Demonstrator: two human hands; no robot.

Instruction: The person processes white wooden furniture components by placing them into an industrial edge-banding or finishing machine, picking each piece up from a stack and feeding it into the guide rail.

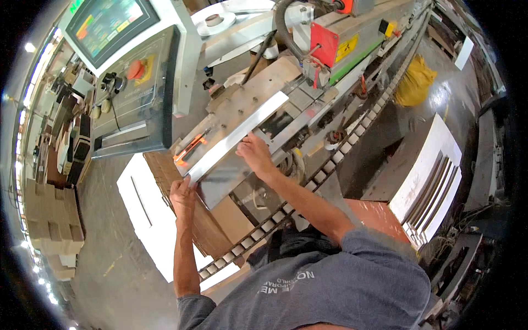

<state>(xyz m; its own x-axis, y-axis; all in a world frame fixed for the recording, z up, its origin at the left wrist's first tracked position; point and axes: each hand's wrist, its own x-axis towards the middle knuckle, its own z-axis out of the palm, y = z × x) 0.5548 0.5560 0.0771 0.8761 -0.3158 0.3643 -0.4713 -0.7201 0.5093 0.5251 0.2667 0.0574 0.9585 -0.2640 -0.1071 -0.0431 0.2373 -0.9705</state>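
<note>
- Gripping the near end of one long white panel [236,137], the left hand [182,193] curls its fingers over the lower edge of that strip.
- Resting on the same panel farther along, the right hand [256,153] lies with its fingers bent down onto the upper long edge; whether it clamps or only presses cannot be told.
- The panel lies slantwise on the metal feed bed [258,91] of one large machine, its far end pointing up toward a red guard plate [324,43].
- Just below the panel, by the left hand, an orange part [190,148] of the machine shows.
- Under the panel and left hand lies one stack of brown boards [203,220], and beside it one flat white sheet [148,220].
- Below the panel, one chain of pale pads [308,187] runs slantwise along the machine's edge.
- Above and left of the panel stands one control console [137,93] with one screen [107,25] and one red button [135,69].
- Far right of the panel stands one stack of white panels [434,181]; above it lies one yellow bag [413,82].
</note>
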